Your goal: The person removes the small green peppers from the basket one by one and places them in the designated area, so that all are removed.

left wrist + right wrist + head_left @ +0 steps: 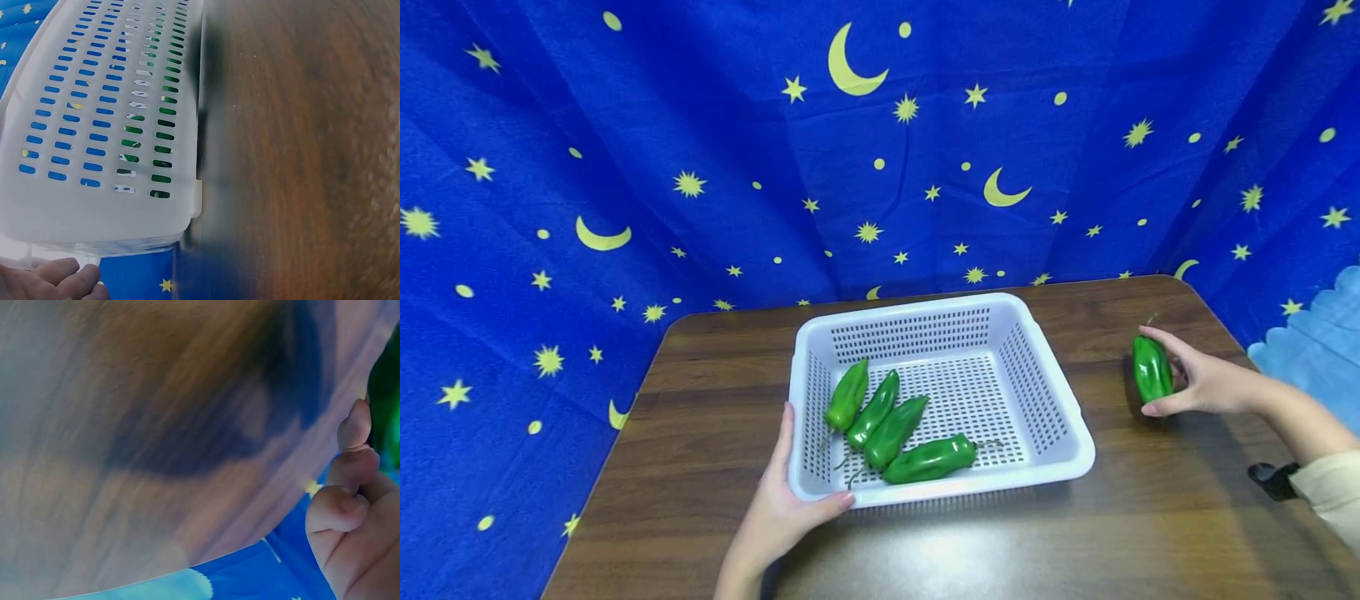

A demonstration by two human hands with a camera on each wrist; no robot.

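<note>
In the head view, a white plastic basket (1078, 454) with slotted walls stands on the wooden table. Several green peppers (891, 433) lie in its left and front part. My left hand (782, 500) holds the basket's front-left corner, thumb along the front rim and a finger up the left side. In the left wrist view, the fingers (75, 278) show by the basket's slotted wall (94, 206). To the right of the basket, my right hand (1206, 379) grips another green pepper (1152, 369) between thumb and fingers, its thin stem pointing away. The right wrist view catches only part of this pepper (384, 406).
The brown wooden table (700, 442) has its back edge against a blue curtain (737, 125) with yellow moons and stars. A light blue scalloped cloth (1311, 350) hangs at the far right. A dark strap (1273, 481) sits by the right sleeve.
</note>
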